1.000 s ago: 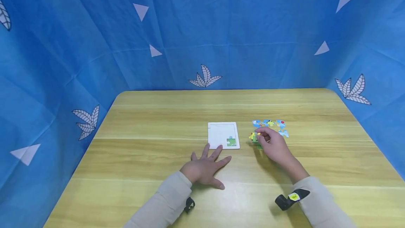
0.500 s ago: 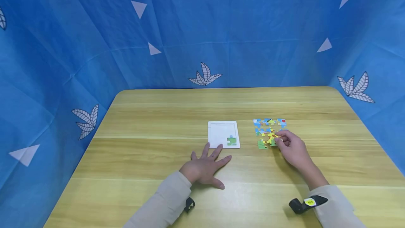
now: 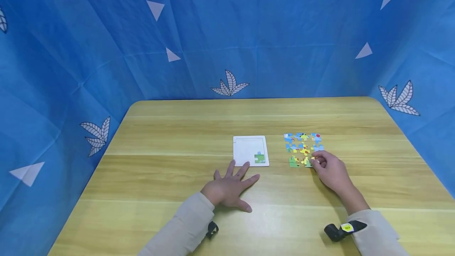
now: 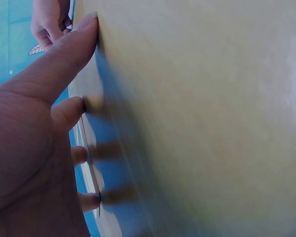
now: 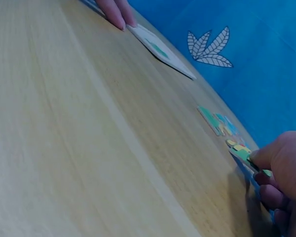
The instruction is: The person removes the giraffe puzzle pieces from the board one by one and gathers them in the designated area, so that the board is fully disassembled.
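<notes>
My right hand [image 3: 329, 169] pinches a green and yellow puzzle piece [image 5: 241, 152] between thumb and fingers, low over the table at the near right corner of the loose pieces. Part of that piece is hidden behind the fingertips. My left hand [image 3: 229, 189] lies with fingers spread, its fingertips at the near edge of a white puzzle board [image 3: 245, 147]. One green puzzle piece [image 3: 260, 159] with a blue knob sits in the board's near right corner. In the left wrist view the left thumb [image 4: 64, 61] is straight.
Several loose puzzle pieces [image 3: 303, 150], blue, yellow and green, lie in rough rows to the right of the board. The wooden table [image 3: 177, 129] is backed by a blue curtain [image 3: 199, 31] with leaf prints.
My right hand has carried the puzzle piece from the left side of the loose pieces to their near right corner and lowered it. The left hand keeps its place.
</notes>
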{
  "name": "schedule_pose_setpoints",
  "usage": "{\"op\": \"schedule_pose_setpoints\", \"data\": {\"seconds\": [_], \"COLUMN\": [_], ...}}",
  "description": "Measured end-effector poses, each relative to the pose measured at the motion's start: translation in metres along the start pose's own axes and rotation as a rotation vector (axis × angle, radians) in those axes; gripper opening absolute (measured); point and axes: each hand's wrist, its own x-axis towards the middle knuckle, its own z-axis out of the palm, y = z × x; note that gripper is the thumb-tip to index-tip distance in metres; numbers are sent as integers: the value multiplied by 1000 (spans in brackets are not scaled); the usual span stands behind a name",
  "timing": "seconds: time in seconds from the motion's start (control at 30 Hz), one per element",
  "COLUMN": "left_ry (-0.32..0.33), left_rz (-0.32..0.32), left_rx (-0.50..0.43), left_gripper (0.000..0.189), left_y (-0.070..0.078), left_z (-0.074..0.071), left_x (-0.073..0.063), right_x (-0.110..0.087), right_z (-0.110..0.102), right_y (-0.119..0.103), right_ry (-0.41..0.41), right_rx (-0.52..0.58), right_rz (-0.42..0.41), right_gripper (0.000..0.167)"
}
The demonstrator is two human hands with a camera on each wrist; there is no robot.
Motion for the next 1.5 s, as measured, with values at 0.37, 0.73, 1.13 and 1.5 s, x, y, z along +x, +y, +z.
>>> {"op": "schedule_pose_setpoints", "data": {"seconds": [0.37, 0.73, 1.13, 1.5], "left_ry": [10, 3, 15, 13], "left_rz": [2, -2, 9, 10], "left_rx": [9, 9, 11, 8], "left_gripper": [91, 91, 92, 91], "left_y": [-1, -1, -2, -1], "left_z": [0, 1, 2, 2], "left_x": [0, 0, 1, 0], "right_x": [1, 1, 1, 5], "right_z": [4, 4, 1, 4], "right_y": [0, 0, -1, -21], "right_ry": [18, 27, 30, 94], "right_rx": [-15, -33, -19, 50], "right_rz": [-35, -27, -29, -84], "right_gripper": [23, 19, 20, 20]}}
